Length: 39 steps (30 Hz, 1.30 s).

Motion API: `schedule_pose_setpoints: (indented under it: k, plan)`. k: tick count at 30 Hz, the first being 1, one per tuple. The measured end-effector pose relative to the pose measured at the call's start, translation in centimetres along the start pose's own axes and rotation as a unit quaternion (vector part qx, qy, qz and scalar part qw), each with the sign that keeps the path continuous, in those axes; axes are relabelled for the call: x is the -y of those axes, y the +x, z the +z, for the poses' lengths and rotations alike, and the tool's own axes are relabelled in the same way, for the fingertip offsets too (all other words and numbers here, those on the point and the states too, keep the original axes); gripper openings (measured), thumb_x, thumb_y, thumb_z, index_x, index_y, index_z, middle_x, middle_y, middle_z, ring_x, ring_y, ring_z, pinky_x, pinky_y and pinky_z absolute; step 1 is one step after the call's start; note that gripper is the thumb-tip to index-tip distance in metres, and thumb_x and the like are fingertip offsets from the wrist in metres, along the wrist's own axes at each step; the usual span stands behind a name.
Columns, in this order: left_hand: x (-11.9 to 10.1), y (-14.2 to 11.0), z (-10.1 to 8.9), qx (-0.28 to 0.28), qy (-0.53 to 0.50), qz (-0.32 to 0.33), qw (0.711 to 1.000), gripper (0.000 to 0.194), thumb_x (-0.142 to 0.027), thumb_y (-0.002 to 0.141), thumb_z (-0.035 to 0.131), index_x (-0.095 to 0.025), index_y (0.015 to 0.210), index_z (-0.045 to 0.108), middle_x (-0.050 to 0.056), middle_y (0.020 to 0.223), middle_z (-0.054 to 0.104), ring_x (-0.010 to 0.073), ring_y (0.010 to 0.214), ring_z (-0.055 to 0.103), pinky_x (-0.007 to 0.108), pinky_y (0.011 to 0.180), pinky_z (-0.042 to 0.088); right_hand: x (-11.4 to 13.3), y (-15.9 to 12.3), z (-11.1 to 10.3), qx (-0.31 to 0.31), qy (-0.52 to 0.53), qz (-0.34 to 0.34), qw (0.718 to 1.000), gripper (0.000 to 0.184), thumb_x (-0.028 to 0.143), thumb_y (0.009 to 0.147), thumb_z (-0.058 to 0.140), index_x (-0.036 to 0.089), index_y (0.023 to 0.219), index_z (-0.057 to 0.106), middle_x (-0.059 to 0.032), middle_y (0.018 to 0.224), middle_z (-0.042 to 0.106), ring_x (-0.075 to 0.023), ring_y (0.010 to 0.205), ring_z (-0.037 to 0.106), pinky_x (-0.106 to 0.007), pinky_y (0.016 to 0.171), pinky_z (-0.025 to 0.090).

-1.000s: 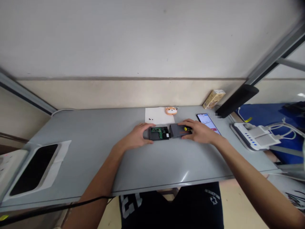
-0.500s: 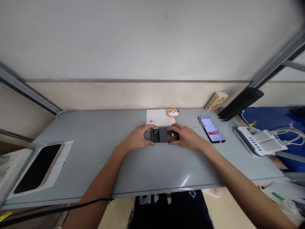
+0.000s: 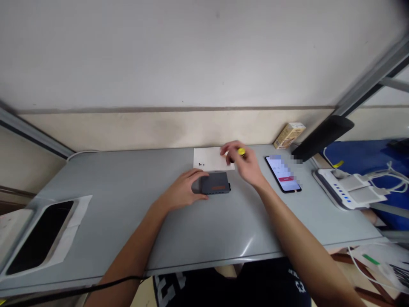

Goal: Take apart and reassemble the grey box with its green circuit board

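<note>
On the desk lies a small dark grey box (image 3: 214, 183) with an orange mark on its top, which now looks closed. My left hand (image 3: 182, 189) grips its left end, thumb on the near side and fingers on the far side. Behind and to the right of the box, my right hand (image 3: 244, 164), a little blurred, has a screwdriver (image 3: 241, 152) tucked in its grip; only the yellow handle end shows clearly. That hand hovers over the right part of a white paper sheet (image 3: 209, 155), where several tiny dark screws (image 3: 200, 164) lie.
To the right are a lit phone (image 3: 284, 174), a small carton (image 3: 289, 135), a long black object (image 3: 322, 137) and a white power strip (image 3: 345, 189) with chargers and cables. A dark-screened tablet (image 3: 41, 238) lies at the left. A wall stands behind the grey desk (image 3: 128, 183).
The grey cover has slid left over the box, hiding the green circuit board. My right hand has left the box and moved up over the paper, covering the orange animal-faced case.
</note>
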<state>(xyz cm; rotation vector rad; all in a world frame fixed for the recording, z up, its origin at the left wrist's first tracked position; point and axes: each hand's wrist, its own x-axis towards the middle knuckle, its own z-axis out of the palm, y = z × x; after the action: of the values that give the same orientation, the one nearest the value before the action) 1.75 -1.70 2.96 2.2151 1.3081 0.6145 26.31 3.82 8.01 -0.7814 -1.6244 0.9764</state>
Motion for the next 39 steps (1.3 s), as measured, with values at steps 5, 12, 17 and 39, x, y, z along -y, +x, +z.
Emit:
schedule_pose_setpoints:
  k: [5, 12, 17, 39]
  plan:
    - [-0.9, 0.0, 0.0, 0.002, -0.022, -0.008, 1.000, 0.051, -0.039, 0.081, 0.081, -0.029, 0.126, 0.062, 0.005, 0.136, 0.059, 0.0263, 0.120, 0.061, 0.041, 0.104, 0.051, -4.8, 0.7, 0.4, -0.256, 0.210, 0.195, 0.923, 0.055, 0.070, 0.096, 0.039, 0.021, 0.078, 0.058, 0.0021, 0.056, 0.054, -0.0106, 0.043, 0.046, -0.025, 0.043, 0.035]
    - [-0.8, -0.1, 0.2, -0.006, -0.010, 0.005, 1.000, 0.044, -0.043, 0.086, 0.076, -0.028, 0.124, 0.063, 0.005, 0.130, 0.064, 0.0240, 0.108, 0.065, 0.039, 0.097, 0.054, -7.7, -1.2, 1.9, -0.198, 0.109, 0.233, 0.946, 0.056, 0.074, 0.093, 0.046, 0.021, 0.083, 0.062, 0.0027, 0.054, 0.054, -0.0122, 0.047, 0.047, -0.026, 0.047, 0.038]
    - [-0.6, -0.1, 0.2, -0.034, 0.005, 0.010, 0.999, 0.037, -0.044, 0.093, 0.066, -0.028, 0.127, 0.064, 0.005, 0.129, 0.067, 0.0228, 0.108, 0.067, 0.037, 0.094, 0.054, -7.2, -1.3, 2.5, -0.192, 0.047, 0.236, 0.951, 0.055, 0.072, 0.095, 0.043, 0.022, 0.077, 0.057, 0.0027, 0.055, 0.053, -0.0131, 0.048, 0.047, -0.028, 0.048, 0.038]
    - [-0.5, 0.5, 1.4, -0.166, -0.103, -0.097, 0.976, 0.048, -0.049, 0.108, 0.032, -0.019, 0.101, 0.069, 0.004, 0.094, 0.071, 0.0198, 0.091, 0.066, 0.031, 0.081, 0.051, -4.6, -1.3, 2.0, -0.201, 0.307, 0.214, 0.905, 0.042, 0.059, 0.094, 0.052, 0.022, 0.074, 0.057, 0.0078, 0.040, 0.036, -0.0085, 0.038, 0.027, -0.024, 0.042, 0.023]
